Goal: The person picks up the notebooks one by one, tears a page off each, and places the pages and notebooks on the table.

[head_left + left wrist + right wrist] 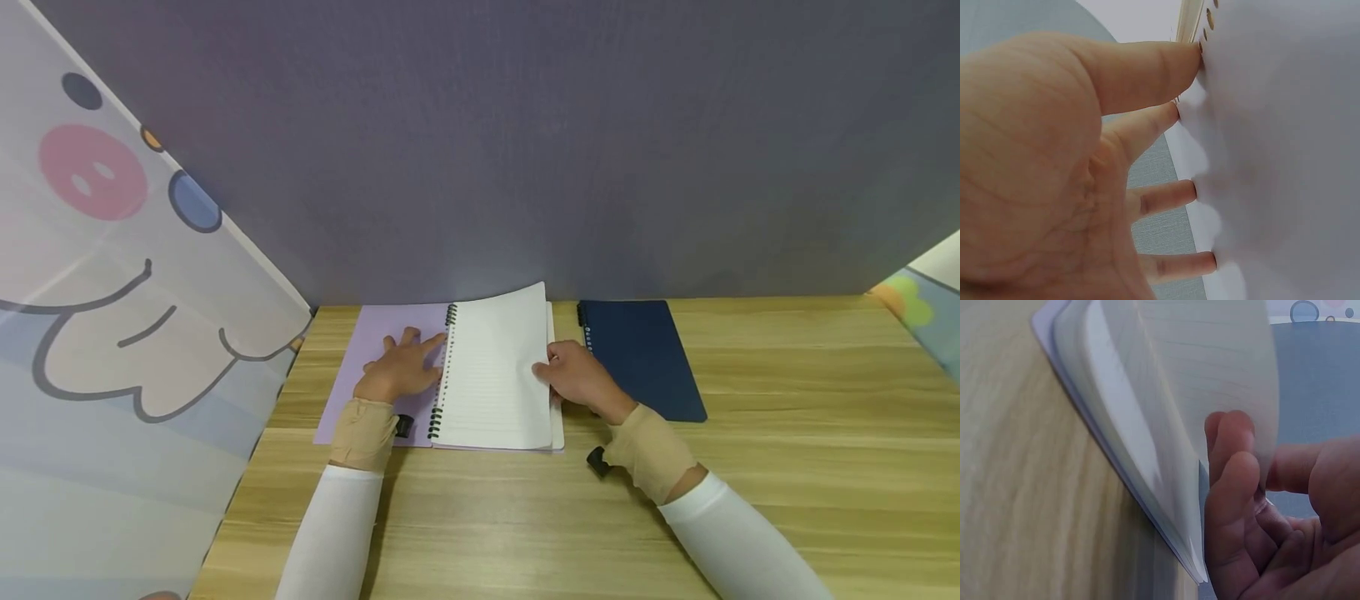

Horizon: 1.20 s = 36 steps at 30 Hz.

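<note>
Right hand point(576, 372) pinches the page point(495, 375) by its three-o'clock edge; outspread left hand point(401, 369) touches the lilac cover point(380, 320); table point(495, 525) extends toward six o'clock.

No text, label, brand or number can be read: the page point(491, 354) shows only ruled lines point(483, 396), the lilac cover point(367, 333) and navy notebook point(641, 358) show no legible print, and the left wall point(82, 508) bears cartoon drawings point(93, 192) without readable lettering

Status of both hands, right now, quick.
Left hand: open, fingers spread, touching the lilac notebook cover.
Right hand: closed, pinching the white page near its right edge between thumb and fingers.
</note>
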{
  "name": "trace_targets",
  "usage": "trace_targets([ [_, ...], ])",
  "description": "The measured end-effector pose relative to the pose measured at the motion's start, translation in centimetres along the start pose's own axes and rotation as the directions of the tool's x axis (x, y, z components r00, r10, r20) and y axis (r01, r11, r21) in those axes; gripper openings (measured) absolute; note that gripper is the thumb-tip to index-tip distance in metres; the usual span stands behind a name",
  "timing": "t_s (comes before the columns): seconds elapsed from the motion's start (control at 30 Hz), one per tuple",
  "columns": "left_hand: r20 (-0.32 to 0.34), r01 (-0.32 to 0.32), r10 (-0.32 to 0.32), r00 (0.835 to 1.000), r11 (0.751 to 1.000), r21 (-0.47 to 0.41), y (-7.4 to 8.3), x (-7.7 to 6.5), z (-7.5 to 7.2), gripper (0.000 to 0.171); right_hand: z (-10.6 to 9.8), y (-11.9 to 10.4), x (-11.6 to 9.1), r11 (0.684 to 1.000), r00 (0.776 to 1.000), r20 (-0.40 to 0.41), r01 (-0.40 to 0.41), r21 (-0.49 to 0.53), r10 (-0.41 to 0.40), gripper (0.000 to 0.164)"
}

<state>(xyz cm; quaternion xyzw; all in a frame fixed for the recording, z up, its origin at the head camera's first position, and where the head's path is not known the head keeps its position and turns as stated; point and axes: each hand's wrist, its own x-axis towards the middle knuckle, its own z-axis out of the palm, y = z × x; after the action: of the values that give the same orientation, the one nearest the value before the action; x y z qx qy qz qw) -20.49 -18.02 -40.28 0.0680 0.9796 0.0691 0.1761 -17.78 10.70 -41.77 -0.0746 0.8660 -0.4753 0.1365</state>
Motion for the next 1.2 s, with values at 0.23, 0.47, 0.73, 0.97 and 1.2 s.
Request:
trace_targets([
  [0.23,-0.004,0.014,-0.014,1.0,1.0,-0.002,0.02,0.05,-0.05,0.058,-0.21,-0.05,-0.04,1.0,0.999,0.048,0.001,-0.017,0.0,0.028],
  [0.47,-0.021,0.021,-0.022,1.0,1.0,-0.007,0.15,0.19,-0.12,0.057,-0.2,0.08,0.03,0.999,0.997,0.071,-0.012,-0.04,0.015,0.024],
  [0.73,-0.022,0.022,-0.022,1.0,1.0,-0.001,0.23,0.49,-0.14,0.057,0.18,0.35,0.2,0.997,0.996,0.06,-0.072,-0.014,0.073,0.03],
  [0.97,-0.024,0.035,-0.035,0.999,0.999,-0.013,0.39,0.63,-0.13,0.059,0.31,0.32,0.06,0.998,0.996,0.066,-0.066,-0.023,0.067,0.037],
  [1.2,-0.035,0.051,-0.051,0.998,0.999,-0.004,0.45,0.89,0.1,0.06,0.03,0.45,0.07,0.993,0.997,0.07,-0.018,-0.117,0.026,0.036],
])
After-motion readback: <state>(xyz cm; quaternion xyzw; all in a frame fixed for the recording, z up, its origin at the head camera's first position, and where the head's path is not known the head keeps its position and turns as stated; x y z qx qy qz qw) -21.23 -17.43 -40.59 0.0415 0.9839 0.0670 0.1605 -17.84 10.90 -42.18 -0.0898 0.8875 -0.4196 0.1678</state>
